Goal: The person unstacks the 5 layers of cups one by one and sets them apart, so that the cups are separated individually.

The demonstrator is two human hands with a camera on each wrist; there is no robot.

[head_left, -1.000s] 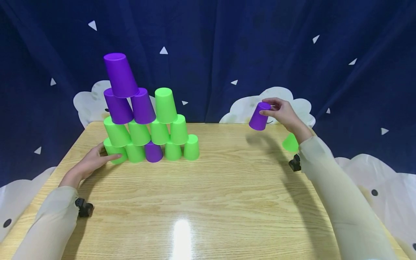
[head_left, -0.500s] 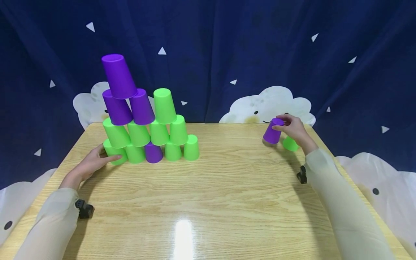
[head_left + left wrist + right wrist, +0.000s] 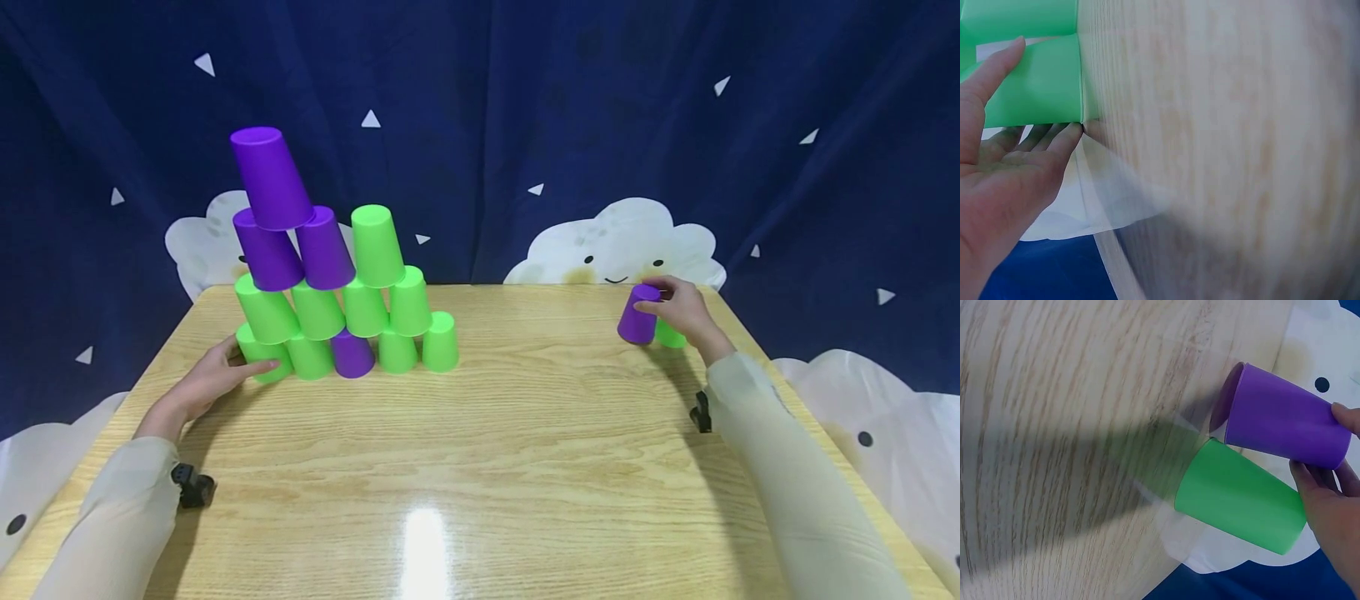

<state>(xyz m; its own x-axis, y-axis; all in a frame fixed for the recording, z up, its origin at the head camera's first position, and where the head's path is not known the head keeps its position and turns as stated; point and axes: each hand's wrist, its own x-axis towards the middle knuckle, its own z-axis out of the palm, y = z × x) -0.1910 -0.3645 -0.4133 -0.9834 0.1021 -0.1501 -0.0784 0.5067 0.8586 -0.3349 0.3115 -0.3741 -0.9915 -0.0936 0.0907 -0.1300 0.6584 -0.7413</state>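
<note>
In the head view, my left hand (image 3: 208, 382) rests against the green cup (image 3: 273, 367) at the left end of the bottom row. Seen from the left wrist, the thumb (image 3: 999, 70) lies along that cup's face while the extended fingers touch its outer side. Far right, my right hand (image 3: 684, 310) holds an upside-down purple cup (image 3: 637, 318) by its upper part, between thumb and fingers. In the right wrist view this cup tilts slightly, close beside a green cup (image 3: 1241, 497); part of its open rim shows at the tabletop.
A wall of upside-down cups stands at left: a bottom row with one purple cup (image 3: 352, 354), a green row (image 3: 318, 310), then two purple cups and a green one (image 3: 377, 246), and a purple cup (image 3: 272, 179) on top. A dark curtain (image 3: 480, 125) hangs behind the table (image 3: 480, 450).
My right hand has carried the purple cup right and down, from above the table to beside the lone green cup. The left hand stays at its cup; the stack is unchanged.
</note>
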